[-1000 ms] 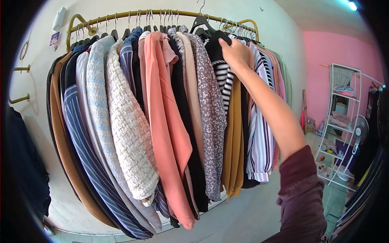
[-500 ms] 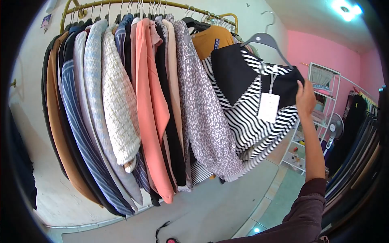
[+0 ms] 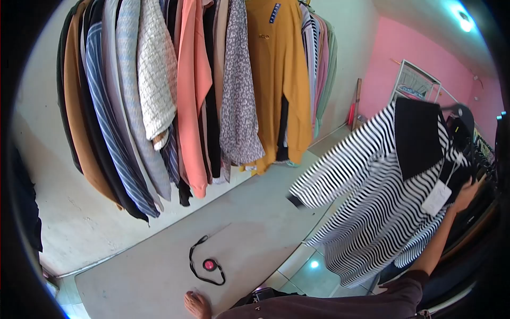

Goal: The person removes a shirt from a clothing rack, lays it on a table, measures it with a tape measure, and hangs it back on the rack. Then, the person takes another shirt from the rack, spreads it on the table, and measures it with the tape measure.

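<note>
At the right, my right hand (image 3: 465,195) is closed on the shoulder of a black-and-white striped shirt (image 3: 366,175). The shirt has a wide black collar (image 3: 418,135) and a white paper tag (image 3: 436,198). It is still on a dark hanger (image 3: 461,112), and one sleeve swings out to the left. Low in the view, my left hand (image 3: 197,304) is partly cut off by the bottom edge. Its fingers look curled in, with nothing visible in them. A mustard sweater (image 3: 284,80) hangs at the rack's front, apart from both hands.
Several garments, among them a coral top (image 3: 190,101) and a white knit sweater (image 3: 156,80), hang along the wall. A pink round object (image 3: 209,264) with a black strap lies on the grey surface (image 3: 159,255). A white shelf (image 3: 417,80) stands at the back right.
The striped shirt has come away from the rack, moving right and down in my right hand. The mustard sweater behind it is now exposed. My view has tilted down, and my left hand has appeared.
</note>
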### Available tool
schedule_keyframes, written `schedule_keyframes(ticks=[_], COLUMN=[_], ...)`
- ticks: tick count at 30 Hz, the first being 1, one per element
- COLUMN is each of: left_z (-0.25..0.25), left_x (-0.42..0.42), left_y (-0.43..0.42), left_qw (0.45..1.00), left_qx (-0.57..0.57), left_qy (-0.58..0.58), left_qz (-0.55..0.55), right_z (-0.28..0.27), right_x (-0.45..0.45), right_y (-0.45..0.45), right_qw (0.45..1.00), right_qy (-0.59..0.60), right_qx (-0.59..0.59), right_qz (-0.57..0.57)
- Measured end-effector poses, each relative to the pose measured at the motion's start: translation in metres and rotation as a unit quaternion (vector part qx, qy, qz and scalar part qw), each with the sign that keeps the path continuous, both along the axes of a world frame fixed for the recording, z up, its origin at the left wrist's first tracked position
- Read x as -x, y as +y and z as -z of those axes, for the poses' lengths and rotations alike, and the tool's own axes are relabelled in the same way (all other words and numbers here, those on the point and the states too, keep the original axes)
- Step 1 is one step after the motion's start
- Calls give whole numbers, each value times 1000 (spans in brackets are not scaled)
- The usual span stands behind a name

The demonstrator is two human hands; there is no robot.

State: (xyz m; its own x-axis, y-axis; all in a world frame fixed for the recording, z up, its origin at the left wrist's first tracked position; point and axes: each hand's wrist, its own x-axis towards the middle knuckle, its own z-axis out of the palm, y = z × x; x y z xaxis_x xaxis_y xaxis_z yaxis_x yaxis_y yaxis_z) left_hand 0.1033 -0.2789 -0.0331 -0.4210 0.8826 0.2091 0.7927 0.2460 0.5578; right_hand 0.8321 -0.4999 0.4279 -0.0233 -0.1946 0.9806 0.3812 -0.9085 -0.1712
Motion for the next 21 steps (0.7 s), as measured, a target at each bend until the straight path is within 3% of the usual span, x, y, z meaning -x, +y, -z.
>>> schedule_keyframes(ticks=[2, 3, 7, 10, 12, 15, 16, 18, 21], left_z=[-1, -3, -2, 1, 7, -64, -82, -126, -123], left_x=[2, 1, 7, 15, 14, -27, -40, -63, -65], left_y=[-4, -8, -6, -3, 9, 9, 9, -4, -13], left_qw=[999, 998, 998, 993, 970, 925, 903, 863, 845], left_qx=[19, 28, 7, 48, 46, -123, -188, -231, -219], left_qy=[-7, -8, -46, -106, -236, -270, -204, -127, 14], left_qz=[44, 48, 51, 9, -38, 237, 328, 431, 488], right_z=[14, 24, 109, 186, 220, 273, 287, 309, 332], right_x=[43, 49, 69, 90, 138, 210, 227, 267, 320], right_y=[-22, -35, -51, -39, -10, 33, 47, 72, 99], right_qw=[999, 999, 993, 975, 951, 889, 859, 806, 725], right_qy=[13, 25, 47, 72, 80, 128, 127, 139, 129], right_qx=[-16, -17, 60, 101, 144, 164, 179, 200, 240], right_qz=[-44, -12, -89, -186, -263, -408, -462, -539, -633])
